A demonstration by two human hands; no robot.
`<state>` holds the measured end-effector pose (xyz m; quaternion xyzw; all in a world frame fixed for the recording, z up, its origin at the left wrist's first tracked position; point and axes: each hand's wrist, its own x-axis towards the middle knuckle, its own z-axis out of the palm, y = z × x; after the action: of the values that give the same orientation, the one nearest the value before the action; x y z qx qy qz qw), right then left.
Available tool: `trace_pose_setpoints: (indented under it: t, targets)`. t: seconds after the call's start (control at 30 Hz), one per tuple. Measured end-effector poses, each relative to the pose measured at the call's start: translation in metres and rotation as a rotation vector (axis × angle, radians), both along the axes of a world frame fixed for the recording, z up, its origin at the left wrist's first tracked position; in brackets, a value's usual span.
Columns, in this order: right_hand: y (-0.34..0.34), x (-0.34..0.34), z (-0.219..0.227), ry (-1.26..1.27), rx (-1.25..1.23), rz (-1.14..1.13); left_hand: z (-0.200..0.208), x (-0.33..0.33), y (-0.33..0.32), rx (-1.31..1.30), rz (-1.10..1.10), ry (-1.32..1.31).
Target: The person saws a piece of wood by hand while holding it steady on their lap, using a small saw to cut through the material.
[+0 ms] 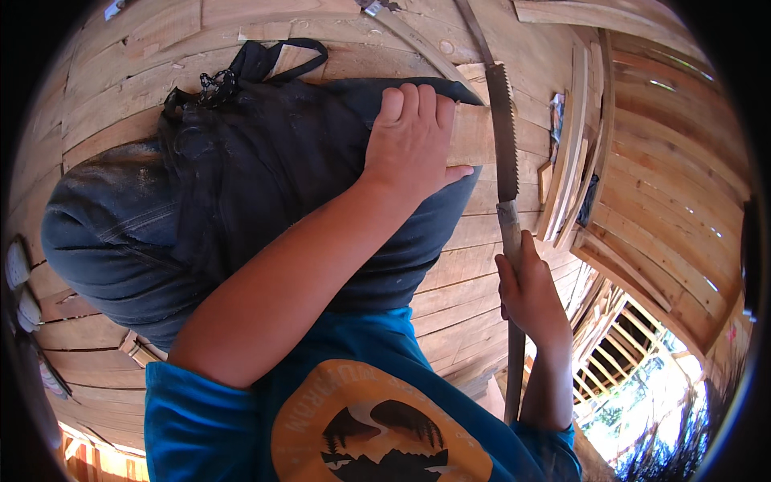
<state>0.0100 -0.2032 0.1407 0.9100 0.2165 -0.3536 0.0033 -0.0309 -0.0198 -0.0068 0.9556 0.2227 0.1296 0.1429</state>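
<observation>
My left hand (411,136) presses down on a short piece of light wooden board (472,132), its fingers closed over it against my dark-trousered thigh. Across the board's right end lies a saw (503,136), its rusty toothed blade pointing away from me and its teeth facing right. My right hand (532,291) is wrapped round the saw's long handle, below the metal collar where the blade begins. Beyond the far end of the blade runs a thin dark curved bar (475,32); how it joins is unclear.
Another long wooden-handled tool (418,42) lies on the plank floor (458,273) ahead. Dark cloth with a cord (233,136) covers my lap. Planks lean by a wooden wall (666,177) at right, above a slatted opening (626,345). Shoes (24,281) show at the left edge.
</observation>
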Motion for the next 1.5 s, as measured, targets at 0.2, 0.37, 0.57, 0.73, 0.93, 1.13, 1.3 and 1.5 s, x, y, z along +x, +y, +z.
trace_pose_setpoints:
  t: [0.2, 0.37, 0.57, 0.73, 0.93, 1.13, 1.3, 1.5]
  targets:
    - [0.035, 0.031, -0.017, 0.003, 0.013, 0.057, 0.001, 0.000, 0.004, 0.003, -0.025, -0.018]
    - [0.001, 0.004, -0.008, -0.042, 0.018, 0.073, 0.001, 0.000, 0.006, -0.072, -0.021, -0.001]
    - [0.006, 0.000, -0.013, 0.024, 0.057, -0.031, 0.006, 0.000, 0.003, -0.008, 0.007, 0.015]
    - [0.002, 0.014, -0.019, 0.010, 0.064, 0.027, 0.002, -0.002, 0.007, 0.000, 0.004, -0.011]
    - [0.005, -0.008, -0.003, 0.161, 0.059, -0.248, 0.002, 0.000, 0.004, -0.028, 0.008, -0.026]
    - [0.007, 0.001, -0.011, 0.228, 0.122, -0.294, 0.001, -0.003, 0.005, 0.025, 0.028, -0.061]
    - [0.004, -0.001, -0.022, 0.402, 0.286, -0.496, 0.002, -0.003, 0.004, -0.045, 0.019, -0.056]
    - [-0.021, -0.005, -0.055, 0.319, 0.594, -0.672, 0.008, -0.008, 0.009, -0.134, -0.015, -0.035]
